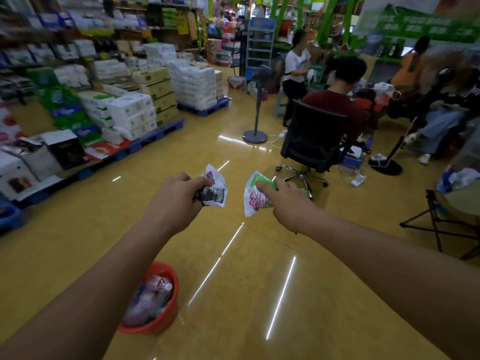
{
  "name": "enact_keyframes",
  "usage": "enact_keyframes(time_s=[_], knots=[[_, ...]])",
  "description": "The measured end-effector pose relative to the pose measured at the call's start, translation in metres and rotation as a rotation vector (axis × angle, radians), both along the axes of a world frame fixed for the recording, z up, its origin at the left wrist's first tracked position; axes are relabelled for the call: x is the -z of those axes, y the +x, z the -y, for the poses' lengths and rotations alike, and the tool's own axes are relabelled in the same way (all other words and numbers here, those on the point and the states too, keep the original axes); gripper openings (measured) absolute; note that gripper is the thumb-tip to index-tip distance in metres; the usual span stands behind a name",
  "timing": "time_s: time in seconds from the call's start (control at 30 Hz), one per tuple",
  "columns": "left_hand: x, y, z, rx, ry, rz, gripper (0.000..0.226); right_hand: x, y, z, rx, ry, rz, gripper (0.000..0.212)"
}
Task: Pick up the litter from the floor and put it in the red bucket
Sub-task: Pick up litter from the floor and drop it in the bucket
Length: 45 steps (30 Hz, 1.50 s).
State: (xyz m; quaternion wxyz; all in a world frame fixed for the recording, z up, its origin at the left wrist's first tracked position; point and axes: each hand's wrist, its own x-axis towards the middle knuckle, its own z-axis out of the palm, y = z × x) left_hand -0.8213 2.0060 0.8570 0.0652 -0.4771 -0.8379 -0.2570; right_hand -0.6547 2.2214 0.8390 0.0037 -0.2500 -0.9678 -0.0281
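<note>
A glossy yellow floor [233, 255] reflects ceiling lights, with stacked goods [130, 110] left and an office chair [314, 136] right.

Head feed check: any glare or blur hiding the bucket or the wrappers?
Head view: white light streaks on the glossy floor, none across the red bucket; shelves at left are motion-smeared; left hand with the white wrapper and right hand with the green wrapper read clearly; the wide lens bends the edges.

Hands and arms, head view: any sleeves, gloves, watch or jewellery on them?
None shows. The left hand and the right hand are ungloved, with no watch, rings or bands. No sleeves appear, and both arms are bare to the frame edge.
</note>
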Motion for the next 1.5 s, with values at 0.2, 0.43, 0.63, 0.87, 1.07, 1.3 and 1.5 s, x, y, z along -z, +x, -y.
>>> enact_keyframes(time_s=[0.2,0.43,0.63,0.87,1.07,1.3,1.5], knots=[[0.005,-0.041,0.046,-0.128,-0.009,0.024,0.048,0.006,-0.064,0.029,-0.109,-0.005,0.020,0.084],[0.028,-0.083,0.087,-0.254,-0.058,0.067,0.048,0.027,-0.135,0.050,-0.223,-0.033,0.036,0.082],[0.047,-0.130,0.111,-0.371,-0.087,0.098,0.049,0.052,-0.212,0.054,-0.342,-0.052,0.039,0.082],[0.078,-0.194,0.112,-0.491,-0.121,0.152,0.049,0.085,-0.316,0.050,-0.451,-0.091,0.107,0.086],[0.112,-0.231,0.114,-0.578,-0.150,0.253,0.049,0.119,-0.391,0.053,-0.542,-0.133,0.184,0.084],[0.150,-0.251,0.141,-0.699,-0.163,0.341,0.050,0.155,-0.448,0.074,-0.624,-0.173,0.269,0.081],[0.189,-0.264,0.172,-0.728,-0.184,0.398,0.052,0.184,-0.479,0.114,-0.655,-0.194,0.314,0.078]])
